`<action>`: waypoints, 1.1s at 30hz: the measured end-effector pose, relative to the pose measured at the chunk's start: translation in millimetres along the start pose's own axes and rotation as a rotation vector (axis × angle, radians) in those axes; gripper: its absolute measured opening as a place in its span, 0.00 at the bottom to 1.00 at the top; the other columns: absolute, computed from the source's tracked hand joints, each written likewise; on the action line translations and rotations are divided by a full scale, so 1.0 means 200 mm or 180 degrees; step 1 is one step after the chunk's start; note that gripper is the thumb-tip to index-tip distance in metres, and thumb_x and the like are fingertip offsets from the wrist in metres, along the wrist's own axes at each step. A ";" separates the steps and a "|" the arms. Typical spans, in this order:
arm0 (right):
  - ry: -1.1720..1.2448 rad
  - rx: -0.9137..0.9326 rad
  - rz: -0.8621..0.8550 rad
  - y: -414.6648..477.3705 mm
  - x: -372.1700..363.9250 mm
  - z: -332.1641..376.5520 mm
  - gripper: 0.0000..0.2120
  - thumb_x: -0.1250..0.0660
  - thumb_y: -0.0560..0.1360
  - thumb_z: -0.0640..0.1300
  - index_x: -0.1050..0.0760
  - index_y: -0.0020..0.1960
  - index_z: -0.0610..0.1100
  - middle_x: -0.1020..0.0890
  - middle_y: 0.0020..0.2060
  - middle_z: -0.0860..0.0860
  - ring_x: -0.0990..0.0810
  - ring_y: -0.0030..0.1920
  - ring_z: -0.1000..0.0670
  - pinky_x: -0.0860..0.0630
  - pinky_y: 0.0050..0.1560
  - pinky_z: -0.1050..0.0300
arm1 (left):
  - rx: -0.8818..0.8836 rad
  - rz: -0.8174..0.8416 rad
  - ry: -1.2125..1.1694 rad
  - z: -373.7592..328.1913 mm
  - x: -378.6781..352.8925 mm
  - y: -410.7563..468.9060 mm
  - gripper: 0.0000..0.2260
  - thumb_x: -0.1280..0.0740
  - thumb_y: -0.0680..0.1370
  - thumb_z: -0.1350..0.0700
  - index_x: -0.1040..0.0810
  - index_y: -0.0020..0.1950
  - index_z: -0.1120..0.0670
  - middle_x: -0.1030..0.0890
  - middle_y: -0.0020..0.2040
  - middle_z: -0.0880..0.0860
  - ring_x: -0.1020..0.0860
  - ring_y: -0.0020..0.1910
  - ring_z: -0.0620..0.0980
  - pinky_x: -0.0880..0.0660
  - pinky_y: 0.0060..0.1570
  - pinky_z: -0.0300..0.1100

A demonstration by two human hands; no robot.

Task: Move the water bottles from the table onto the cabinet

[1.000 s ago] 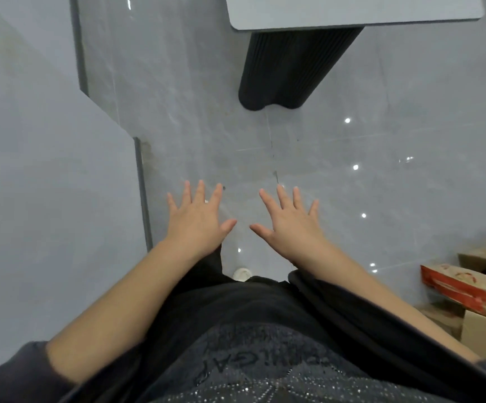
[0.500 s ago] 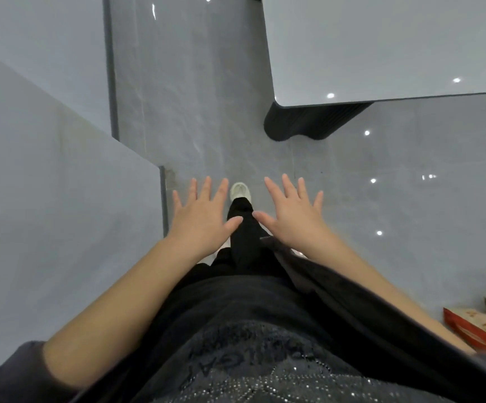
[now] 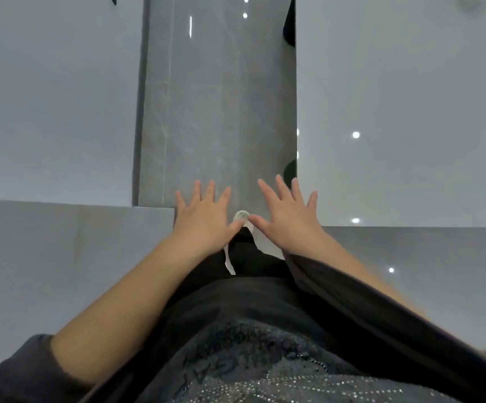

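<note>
My left hand (image 3: 202,216) and my right hand (image 3: 287,213) are stretched out in front of me, palms down, fingers spread, holding nothing. The pale grey table (image 3: 404,106) fills the right side of the view; its near edge lies just right of my right hand. No water bottle shows anywhere. A pale grey flat surface (image 3: 52,97) fills the left side, perhaps the cabinet top; I cannot tell for sure.
A strip of glossy grey tiled floor (image 3: 218,106) runs between the two pale surfaces. My white shoe (image 3: 241,215) shows between my hands. A grey block (image 3: 47,257) stands low on the left. The table's dark base (image 3: 289,24) peeks out at the top.
I have walked forward: the table has grown and slid down the right side. The cardboard boxes at lower right have left the view. Both hands stay spread and empty.
</note>
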State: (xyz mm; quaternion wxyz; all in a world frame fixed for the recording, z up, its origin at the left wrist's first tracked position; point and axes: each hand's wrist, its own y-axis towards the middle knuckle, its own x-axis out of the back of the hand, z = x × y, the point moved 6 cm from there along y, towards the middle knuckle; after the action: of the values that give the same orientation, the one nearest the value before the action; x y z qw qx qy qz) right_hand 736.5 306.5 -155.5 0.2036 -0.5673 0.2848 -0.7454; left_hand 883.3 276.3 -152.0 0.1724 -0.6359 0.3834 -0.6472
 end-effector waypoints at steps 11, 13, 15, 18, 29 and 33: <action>0.0487 -0.0712 0.0013 0.39 0.39 -0.13 0.36 0.48 0.79 0.66 0.59 0.80 0.54 0.56 0.80 0.46 0.60 0.78 0.39 0.58 0.73 0.30 | -0.0640 0.0300 0.0571 -0.08 0.52 0.58 0.34 0.48 0.79 0.35 0.55 0.79 0.48 0.53 0.80 0.55 0.58 0.78 0.59 0.58 0.71 0.65; 0.0662 -0.0988 -0.0011 0.47 0.47 -0.16 0.36 0.48 0.79 0.65 0.59 0.80 0.54 0.57 0.80 0.47 0.61 0.78 0.39 0.59 0.73 0.31 | -0.0867 0.0355 0.0740 -0.09 0.64 0.72 0.34 0.48 0.79 0.35 0.55 0.79 0.48 0.53 0.80 0.55 0.58 0.78 0.59 0.58 0.72 0.65; 0.0864 -0.1287 -0.0054 0.54 0.55 -0.18 0.35 0.48 0.79 0.65 0.58 0.80 0.54 0.57 0.80 0.47 0.61 0.78 0.39 0.59 0.73 0.31 | -0.1087 0.0360 0.0986 -0.09 0.79 0.85 0.34 0.48 0.79 0.35 0.55 0.79 0.48 0.53 0.80 0.55 0.57 0.78 0.59 0.58 0.72 0.65; 0.1136 -0.1599 -0.0092 0.65 0.67 -0.17 0.35 0.48 0.79 0.65 0.58 0.80 0.54 0.56 0.80 0.47 0.60 0.78 0.39 0.59 0.73 0.31 | -0.1303 0.0320 0.1227 -0.07 1.01 1.01 0.34 0.48 0.79 0.35 0.55 0.79 0.48 0.53 0.80 0.55 0.57 0.78 0.59 0.57 0.72 0.65; 0.2058 -0.2326 -0.0460 0.99 1.01 -0.40 0.35 0.47 0.79 0.64 0.58 0.80 0.55 0.57 0.80 0.48 0.61 0.79 0.41 0.60 0.73 0.32 | -0.2108 0.0139 0.1797 -0.41 1.53 1.46 0.33 0.47 0.79 0.36 0.54 0.79 0.49 0.52 0.80 0.55 0.57 0.78 0.58 0.57 0.73 0.65; 0.2392 -0.2597 -0.0625 1.14 1.10 -0.61 0.35 0.47 0.80 0.63 0.58 0.80 0.55 0.58 0.80 0.49 0.62 0.79 0.41 0.61 0.74 0.32 | -0.2380 -0.0023 0.2025 -0.64 1.69 1.68 0.32 0.47 0.80 0.37 0.52 0.79 0.51 0.50 0.79 0.56 0.56 0.78 0.59 0.56 0.72 0.66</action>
State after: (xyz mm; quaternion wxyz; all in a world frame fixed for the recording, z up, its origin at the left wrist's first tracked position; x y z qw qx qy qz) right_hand 553.5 20.5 -167.2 -0.2180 -0.3194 0.5488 -0.7412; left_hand 627.5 -145.9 -145.9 -0.1957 -0.4263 0.6210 -0.6280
